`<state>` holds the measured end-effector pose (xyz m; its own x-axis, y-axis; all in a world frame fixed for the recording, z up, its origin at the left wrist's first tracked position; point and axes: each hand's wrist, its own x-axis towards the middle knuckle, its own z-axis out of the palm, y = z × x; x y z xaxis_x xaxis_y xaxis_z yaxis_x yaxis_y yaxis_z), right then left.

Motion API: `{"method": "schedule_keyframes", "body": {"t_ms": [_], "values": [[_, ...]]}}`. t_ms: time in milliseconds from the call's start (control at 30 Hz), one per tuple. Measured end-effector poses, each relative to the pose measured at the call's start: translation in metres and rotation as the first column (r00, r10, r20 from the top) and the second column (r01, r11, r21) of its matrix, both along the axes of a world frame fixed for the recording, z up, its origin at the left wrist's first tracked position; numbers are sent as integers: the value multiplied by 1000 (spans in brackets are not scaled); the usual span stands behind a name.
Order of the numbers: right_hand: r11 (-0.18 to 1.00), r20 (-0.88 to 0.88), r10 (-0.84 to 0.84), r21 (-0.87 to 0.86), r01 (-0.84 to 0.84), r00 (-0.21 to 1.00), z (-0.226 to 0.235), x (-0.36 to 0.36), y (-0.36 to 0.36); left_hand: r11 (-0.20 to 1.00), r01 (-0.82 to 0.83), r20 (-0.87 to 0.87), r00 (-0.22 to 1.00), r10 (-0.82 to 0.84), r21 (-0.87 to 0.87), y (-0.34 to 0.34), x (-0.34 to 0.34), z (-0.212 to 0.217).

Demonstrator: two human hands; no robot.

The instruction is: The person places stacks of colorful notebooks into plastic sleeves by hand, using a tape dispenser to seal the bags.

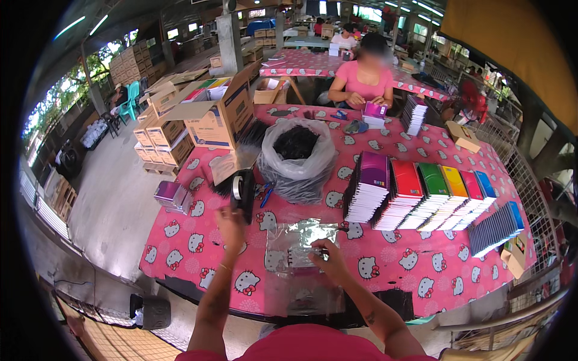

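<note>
Reaching with the left hand (230,221) to one black tape dispenser (243,191), fingers seemingly touching its base; pinching one clear plastic sleeve (299,242) with the right hand (327,256) at the near table edge. Lying beyond: six fanned stacks of coloured notebooks (421,195), one bag of black items (296,155). Spread underneath: pink cartoon-cat tablecloth (198,240), open-sided shed. Seated opposite: another person (364,75).

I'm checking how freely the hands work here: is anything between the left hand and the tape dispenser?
Nothing visible. The left hand reaches right up to the black tape dispenser, while the right hand rests on the clear plastic bag.
</note>
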<state>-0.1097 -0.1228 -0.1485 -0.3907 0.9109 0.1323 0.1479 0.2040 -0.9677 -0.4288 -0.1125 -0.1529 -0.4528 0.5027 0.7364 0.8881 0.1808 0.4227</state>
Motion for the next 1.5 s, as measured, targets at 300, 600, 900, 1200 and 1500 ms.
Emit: {"method": "schedule_keyframes", "body": {"t_ms": [300, 600, 900, 1200, 1500], "values": [[999, -54, -25, 20, 26, 998, -14, -5, -3, 931, 366, 965, 245, -93, -4, 18, -86, -30], [993, -107, -41, -110, 29, 993, -5, -14, -10, 958, 0, 333, 938, 99, -286, -10, -78, -60], [986, -186, -112, -139, 87, 976, -12, -12, -9, 135, 888, 444, 346, -827, -441, 3, 71, 98], [986, -218, -45, -164, 9, 975, -8, -18, -12, -293, 920, 948, 184, -261, -260, 50, 63, 22], [967, -555, -158, -253, 16, 816, -37, -15, -14, 569, 538, -126, 649, -750, -622, -65, 149, 39]]}}
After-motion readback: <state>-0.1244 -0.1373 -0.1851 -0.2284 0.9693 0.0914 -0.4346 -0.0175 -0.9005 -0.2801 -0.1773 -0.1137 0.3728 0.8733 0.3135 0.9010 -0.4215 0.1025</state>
